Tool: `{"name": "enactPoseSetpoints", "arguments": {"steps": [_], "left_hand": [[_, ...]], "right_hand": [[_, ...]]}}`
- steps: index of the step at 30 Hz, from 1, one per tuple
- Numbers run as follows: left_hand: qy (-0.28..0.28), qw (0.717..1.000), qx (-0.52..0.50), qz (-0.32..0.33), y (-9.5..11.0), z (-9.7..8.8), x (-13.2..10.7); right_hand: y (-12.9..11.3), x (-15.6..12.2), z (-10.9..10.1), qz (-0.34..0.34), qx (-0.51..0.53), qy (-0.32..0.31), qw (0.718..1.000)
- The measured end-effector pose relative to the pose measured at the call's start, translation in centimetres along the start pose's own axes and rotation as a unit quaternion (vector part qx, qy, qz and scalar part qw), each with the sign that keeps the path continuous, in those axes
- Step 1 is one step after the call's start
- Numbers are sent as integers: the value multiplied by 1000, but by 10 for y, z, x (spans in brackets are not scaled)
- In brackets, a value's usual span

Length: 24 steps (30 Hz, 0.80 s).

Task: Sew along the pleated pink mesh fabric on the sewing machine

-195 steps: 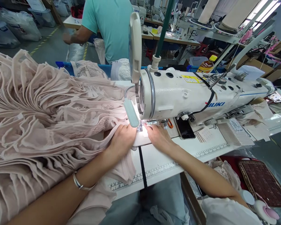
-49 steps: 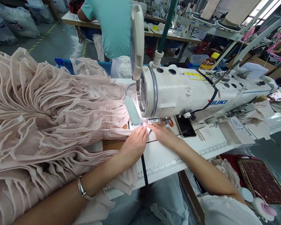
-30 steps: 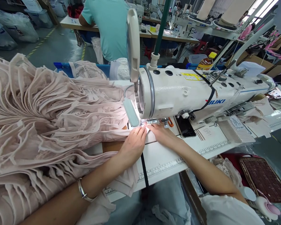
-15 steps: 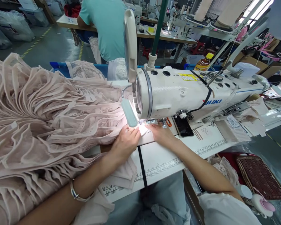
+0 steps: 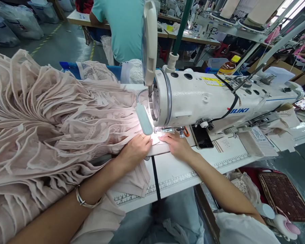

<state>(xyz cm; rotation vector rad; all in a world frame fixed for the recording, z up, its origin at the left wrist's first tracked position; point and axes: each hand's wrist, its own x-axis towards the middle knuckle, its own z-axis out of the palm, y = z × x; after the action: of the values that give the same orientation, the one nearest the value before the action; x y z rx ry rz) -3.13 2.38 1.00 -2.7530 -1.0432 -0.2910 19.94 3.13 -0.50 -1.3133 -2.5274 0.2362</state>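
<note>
A small piece of pale pink fabric (image 5: 155,139) lies brightly lit under the needle end of a white sewing machine (image 5: 188,98). My left hand (image 5: 136,149) pinches its left side, thumb and fingers pressed together. From the right, my right hand (image 5: 178,145) grips the same fabric with bent fingers close to the presser foot; its fingertips partly cover the edge. A lamp head (image 5: 143,119) hangs just above my left fingers and hides part of the needle area. To the left, a large heap of pale pink garments (image 5: 63,115) reaches up to my left hand and forearm.
A phone (image 5: 202,137) lies beneath the machine arm, near orange-handled snips (image 5: 186,131). A white box (image 5: 256,142) stands farther right. Ruler tape (image 5: 178,183) runs along the table front. A person in a turquoise shirt (image 5: 127,30) sits beyond, and a bottle (image 5: 228,66) stands behind the machine.
The view has shifted slightly, so the machine appears farther right. Both hands stay beside the needle area on the fabric, with only small shifts of the fingers.
</note>
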Motion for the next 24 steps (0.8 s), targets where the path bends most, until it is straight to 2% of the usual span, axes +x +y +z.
{"name": "enactPoseSetpoints", "arguments": {"steps": [6,8,12,17,24], "left_hand": [[-13,996,-57,-65,-3,1,-2],[4,993,-105,-61,-5,4,-3],[52,981,-187,-10,-6,12,-1],[96,990,-100,35,-2,13,1],[119,992,-39,28,6,9,0]], "right_hand": [[2,-2,2,5,-9,49,999],[3,-3,3,4,-10,64,998],[4,-4,3,-17,10,68,997],[4,-4,4,-65,39,74,994],[5,-4,6,-72,59,95,991]]}}
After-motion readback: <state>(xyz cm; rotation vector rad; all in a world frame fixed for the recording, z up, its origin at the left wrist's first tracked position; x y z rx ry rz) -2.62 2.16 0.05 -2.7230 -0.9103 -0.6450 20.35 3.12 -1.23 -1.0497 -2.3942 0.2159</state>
